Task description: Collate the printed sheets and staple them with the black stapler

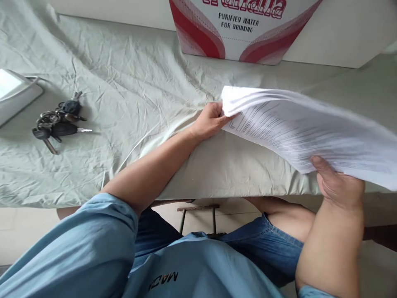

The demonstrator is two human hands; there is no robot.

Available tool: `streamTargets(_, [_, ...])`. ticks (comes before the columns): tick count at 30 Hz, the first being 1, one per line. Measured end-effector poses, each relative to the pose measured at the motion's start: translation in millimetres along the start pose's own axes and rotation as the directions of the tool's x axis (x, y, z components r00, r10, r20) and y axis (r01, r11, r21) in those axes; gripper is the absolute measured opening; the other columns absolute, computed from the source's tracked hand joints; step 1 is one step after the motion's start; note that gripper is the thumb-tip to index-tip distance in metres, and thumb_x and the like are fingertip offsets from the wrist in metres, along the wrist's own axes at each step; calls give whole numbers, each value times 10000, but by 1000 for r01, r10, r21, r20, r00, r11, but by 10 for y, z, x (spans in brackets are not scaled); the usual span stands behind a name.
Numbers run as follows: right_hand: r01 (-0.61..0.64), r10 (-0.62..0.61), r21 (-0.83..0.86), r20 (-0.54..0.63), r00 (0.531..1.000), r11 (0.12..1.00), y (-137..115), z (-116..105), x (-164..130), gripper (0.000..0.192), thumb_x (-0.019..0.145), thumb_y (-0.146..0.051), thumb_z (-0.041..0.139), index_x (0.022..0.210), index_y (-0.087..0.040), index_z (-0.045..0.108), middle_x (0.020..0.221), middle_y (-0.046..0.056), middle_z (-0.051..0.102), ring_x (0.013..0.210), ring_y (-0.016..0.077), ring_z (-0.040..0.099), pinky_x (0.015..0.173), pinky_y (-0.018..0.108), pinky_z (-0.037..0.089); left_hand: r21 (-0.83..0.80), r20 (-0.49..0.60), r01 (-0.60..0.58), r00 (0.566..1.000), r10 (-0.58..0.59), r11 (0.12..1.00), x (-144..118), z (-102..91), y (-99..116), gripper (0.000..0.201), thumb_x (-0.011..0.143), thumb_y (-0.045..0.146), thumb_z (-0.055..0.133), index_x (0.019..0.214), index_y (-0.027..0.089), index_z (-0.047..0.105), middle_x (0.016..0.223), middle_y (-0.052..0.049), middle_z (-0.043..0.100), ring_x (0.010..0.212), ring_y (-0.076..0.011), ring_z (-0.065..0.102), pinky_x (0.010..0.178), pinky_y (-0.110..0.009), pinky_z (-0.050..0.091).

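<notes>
A stack of printed paper sheets (273,124) is lifted above the cloth-covered table, bowed and fanned toward the right. Its left end is gripped by my left hand (211,120), the fingers partly hidden behind the sheets. Along the near edge, my right hand (338,180) holds the stack with the thumb on the printed side and the other fingers underneath, out of sight. The upper sheets curl over at the left, and their right part is blurred. Small lines of text cover the visible page but are too fine to read.
A bunch of keys (58,122) lies on the pale green tablecloth (133,74) at the left. Beyond it, a white device (18,93) with a cable is cut off by the frame. A red and white water carton (232,33) stands at the back against a white surface.
</notes>
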State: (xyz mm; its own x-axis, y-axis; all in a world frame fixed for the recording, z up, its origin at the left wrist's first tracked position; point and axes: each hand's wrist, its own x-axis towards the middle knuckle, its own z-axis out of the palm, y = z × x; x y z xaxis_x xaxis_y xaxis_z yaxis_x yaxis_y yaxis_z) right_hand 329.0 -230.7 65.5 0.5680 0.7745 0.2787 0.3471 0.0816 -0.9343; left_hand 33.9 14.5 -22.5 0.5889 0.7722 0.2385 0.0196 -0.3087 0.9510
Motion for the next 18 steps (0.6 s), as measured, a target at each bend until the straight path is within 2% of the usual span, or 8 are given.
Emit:
streamTargets(2, [-77,77,-4,0,997,997,-42,-27,-85,636,649,-500,1116,1197,-291,870,1521,129,805,1604,414,667,1433,700,447,-54,42,65,997,-63,996,1,0,19,683,1039,902,674,1017,219,700,873,-58,714,902,-266,803,705,-393,665])
streamTargets(4, [-209,209,2,27,978,978,-81,-99,-171,745,597,-487,1131,1265,-303,860,1539,136,797,1588,423,681,1401,682,493,-117,68,117,992,-110,986,13,-10,43,743,1018,961,637,985,220,678,836,-51,701,827,-233,789,643,-348,642])
streamTargets(6, [-373,376,-48,96,921,926,-112,-212,-229,807,546,-485,1148,1280,-326,855,1535,137,802,1565,426,701,1382,657,516,-155,74,135,989,-125,979,25,-37,76,763,1004,982,630,970,221,671,825,-48,702,775,-209,773,607,-323,625])
streamTargets(8, [-467,475,-91,114,873,880,-130,-346,-233,821,505,-576,1153,1234,-333,863,1482,153,826,1510,451,734,1350,664,539,-172,95,148,987,-133,974,27,-83,122,759,994,977,654,945,219,671,808,-51,697,747,-203,759,587,-321,619])
streamTargets(11, [-461,461,-12,70,885,887,-135,-522,-129,871,505,-876,1053,1155,-321,888,1297,206,870,1341,509,802,1198,728,621,-178,188,190,970,-156,965,12,-171,227,730,973,945,726,911,218,683,743,-47,668,729,-212,740,570,-327,609])
streamTargets(13, [-412,409,73,52,911,908,-126,-574,-29,903,558,-989,968,1181,-338,903,1209,211,879,1255,492,824,1094,710,662,-169,295,231,939,-175,958,3,-222,316,726,944,925,783,853,214,665,691,-36,626,673,-189,682,534,-310,556])
streamTargets(16, [-397,387,118,102,917,910,-105,-479,53,820,604,-896,1025,1206,-353,901,1185,190,888,1213,424,836,1031,610,685,-112,451,284,869,-206,952,10,-265,449,755,904,903,843,751,206,595,649,-10,555,582,-120,531,487,-281,427])
streamTargets(18, [-442,418,75,216,882,894,-92,-297,36,816,623,-794,1075,1265,-330,878,1248,188,890,1220,396,841,1050,567,686,-50,502,271,839,-210,961,25,-270,512,760,907,885,850,725,204,565,643,6,520,572,-95,466,488,-269,367])
